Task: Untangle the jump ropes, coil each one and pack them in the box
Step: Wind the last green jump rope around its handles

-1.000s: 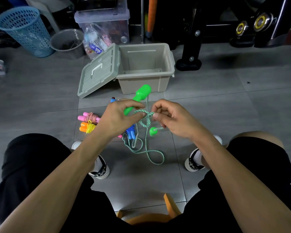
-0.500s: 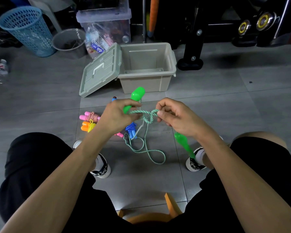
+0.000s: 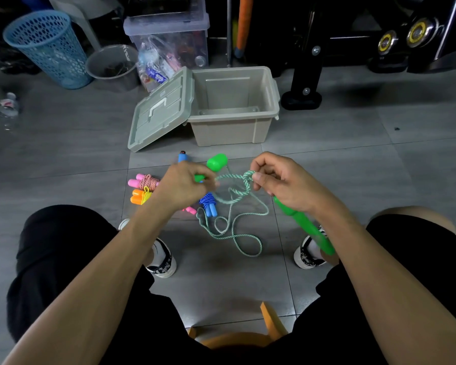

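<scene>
My left hand (image 3: 181, 184) grips one green handle (image 3: 216, 162) of the green jump rope, whose top sticks up past my fingers. My right hand (image 3: 282, 181) pinches the knot (image 3: 248, 177) in the green rope, and the other green handle (image 3: 304, 227) hangs under that wrist. Loose loops of green rope (image 3: 237, 237) trail on the floor between my feet. Coiled pink (image 3: 145, 181), orange (image 3: 140, 197) and blue (image 3: 208, 205) jump ropes lie on the tile by my left hand. The beige box (image 3: 232, 133) stands open beyond them.
The box's grey lid (image 3: 158, 111) leans against its left side. Behind stand a blue mesh basket (image 3: 48, 46), a grey bucket (image 3: 111, 67) and a clear storage bin (image 3: 169, 46). Black machine legs (image 3: 303, 83) stand at the back right. I sit on an orange stool (image 3: 237, 335).
My hands have drawn apart, stretching the rope between them. The second green handle swung from the floor to hang under my right wrist. The held handle has dropped lower.
</scene>
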Demonstrator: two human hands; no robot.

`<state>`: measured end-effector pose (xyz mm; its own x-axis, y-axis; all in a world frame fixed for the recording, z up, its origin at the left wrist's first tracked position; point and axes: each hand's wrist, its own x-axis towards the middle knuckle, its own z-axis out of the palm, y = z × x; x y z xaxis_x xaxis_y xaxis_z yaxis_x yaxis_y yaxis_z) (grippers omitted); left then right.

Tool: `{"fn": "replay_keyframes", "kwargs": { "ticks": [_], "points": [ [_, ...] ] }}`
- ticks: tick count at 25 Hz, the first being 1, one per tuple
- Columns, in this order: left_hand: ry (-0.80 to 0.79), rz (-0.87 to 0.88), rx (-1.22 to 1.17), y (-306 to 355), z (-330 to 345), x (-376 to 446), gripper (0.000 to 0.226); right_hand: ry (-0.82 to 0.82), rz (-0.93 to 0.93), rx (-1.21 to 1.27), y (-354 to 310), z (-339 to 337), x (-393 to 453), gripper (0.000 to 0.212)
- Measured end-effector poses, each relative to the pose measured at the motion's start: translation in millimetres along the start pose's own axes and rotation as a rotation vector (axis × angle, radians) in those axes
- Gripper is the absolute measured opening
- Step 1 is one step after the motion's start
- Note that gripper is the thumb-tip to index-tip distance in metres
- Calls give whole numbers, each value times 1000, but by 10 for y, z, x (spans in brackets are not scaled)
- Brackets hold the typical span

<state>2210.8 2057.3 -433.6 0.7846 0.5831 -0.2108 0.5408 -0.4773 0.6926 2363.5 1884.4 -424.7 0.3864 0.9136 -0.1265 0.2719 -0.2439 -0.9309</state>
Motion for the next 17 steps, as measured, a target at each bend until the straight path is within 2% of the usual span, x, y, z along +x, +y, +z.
{"fn": "replay_keyframes", "kwargs": {
  "ticks": [2,4,5,8,12,15,17],
  "points": [
    [-37,193,92,51,43,-38,23,-32,-21,-22,-4,38,7,8],
    [-26,341,87,121,102,-42,20,-50,-28,-22,6,56,22,12],
    [4,351,63,145,124,-38,15,-50,-21,-11,21,59,27,15],
    [146,188,-238,175,104,-22,6,-28,14,-12,104,30,46,17],
    [255,-100,-631,117,-46,38,12,6,61,-90,205,-20,84,19],
    [363,-286,-730,27,-100,79,16,-21,33,-245,238,13,71,17],
    [414,-384,-703,-38,-103,109,14,-4,18,-194,223,11,40,16]
  ]
}}
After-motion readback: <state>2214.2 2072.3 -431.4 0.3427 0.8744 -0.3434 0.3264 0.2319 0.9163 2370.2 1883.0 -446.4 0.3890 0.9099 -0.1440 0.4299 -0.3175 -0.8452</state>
